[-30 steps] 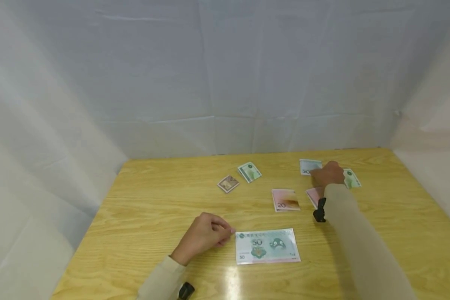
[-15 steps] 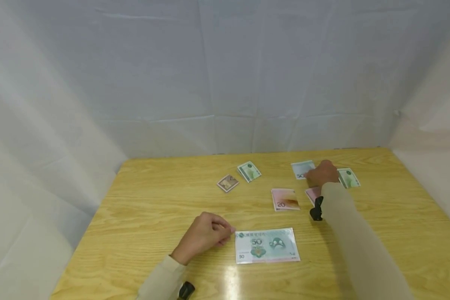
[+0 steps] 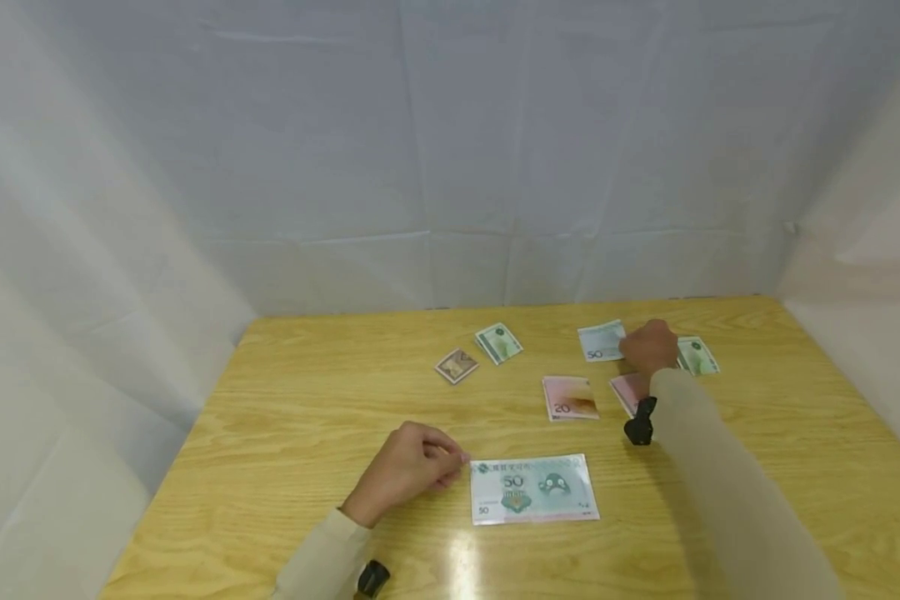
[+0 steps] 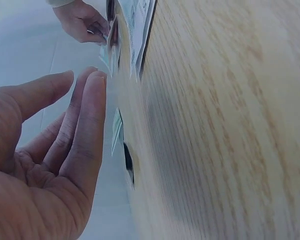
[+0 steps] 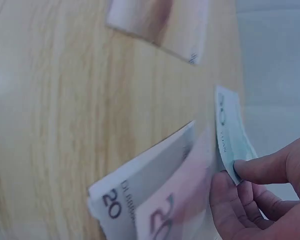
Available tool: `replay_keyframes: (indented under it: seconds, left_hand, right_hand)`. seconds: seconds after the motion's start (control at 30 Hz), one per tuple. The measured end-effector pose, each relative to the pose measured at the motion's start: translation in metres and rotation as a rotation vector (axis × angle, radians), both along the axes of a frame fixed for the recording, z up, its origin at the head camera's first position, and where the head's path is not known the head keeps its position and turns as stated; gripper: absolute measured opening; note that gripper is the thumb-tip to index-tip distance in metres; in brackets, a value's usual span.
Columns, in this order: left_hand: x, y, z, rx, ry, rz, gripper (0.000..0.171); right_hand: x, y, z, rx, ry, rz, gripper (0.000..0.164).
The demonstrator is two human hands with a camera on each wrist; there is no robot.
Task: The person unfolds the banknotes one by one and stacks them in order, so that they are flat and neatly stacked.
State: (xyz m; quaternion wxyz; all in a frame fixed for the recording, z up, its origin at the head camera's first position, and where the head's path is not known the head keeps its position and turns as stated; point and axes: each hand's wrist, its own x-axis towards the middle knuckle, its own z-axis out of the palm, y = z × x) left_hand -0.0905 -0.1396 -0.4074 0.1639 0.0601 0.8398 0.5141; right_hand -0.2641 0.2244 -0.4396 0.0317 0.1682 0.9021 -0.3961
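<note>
A folded blue-green 50 banknote (image 3: 602,341) lies at the back right of the table in the head view. My right hand (image 3: 651,346) pinches its right edge, thumb on top and fingertips below, as the right wrist view shows. Just beside the left edge of a flat, unfolded 50 banknote (image 3: 532,490) is my left hand (image 3: 405,467). Its thumb and fingers stand apart with nothing between them in the left wrist view. Under the right wrist, a folded pink 20 banknote (image 5: 175,210) is partly hidden from the head view.
Another folded 20 note (image 3: 572,398) lies mid-table. A folded green note (image 3: 697,357) is right of my right hand. Further left are a second green note (image 3: 499,343) and a small folded brown note (image 3: 456,367). White sheets (image 3: 465,167) enclose the wooden table (image 3: 285,400).
The folded 50 note has shifted left and slightly nearer, mostly in the first half second. My right hand moved a little left with it. The left hand has kept its place.
</note>
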Motion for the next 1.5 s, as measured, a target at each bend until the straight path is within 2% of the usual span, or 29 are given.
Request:
replay_keyframes:
  seconds: [0.27,0.4,0.53,0.8,1.0,1.2,1.37,1.5]
  left_hand:
    - [-0.001,0.003,0.004,0.032,-0.020,-0.002,0.013]
    - [-0.002,0.005,0.004,0.056,-0.029,-0.005,0.018]
    - [-0.003,0.007,0.004,0.082,0.000,-0.011,0.025]
    - [-0.007,0.013,0.003,0.101,0.024,-0.015,0.036]
    - [-0.009,0.022,0.002,0.131,0.024,-0.014,0.040]
    - [-0.010,0.031,0.002,0.197,-0.004,0.002,0.047]
    - [-0.011,0.038,-0.002,0.306,-0.048,0.028,0.053]
    - [-0.012,0.044,-0.005,0.452,-0.116,0.057,0.051]
  right_hand:
    - [0.015,0.005,0.018,-0.190,0.039,0.084,0.035]
    - [0.024,0.003,0.029,-0.266,0.050,0.115,0.041]
    - [0.034,0.001,0.038,-0.362,0.035,0.119,0.044]
    - [0.062,-0.010,0.052,-0.401,-0.049,0.136,0.042]
    - [0.081,-0.023,0.048,-0.460,-0.025,0.205,0.034]
    - [0.101,-0.040,0.040,-0.577,-0.060,0.236,0.032]
    - [0.116,-0.054,0.034,-0.664,-0.077,0.254,0.027]
    - [0.127,-0.064,0.031,-0.726,-0.071,0.288,0.025]
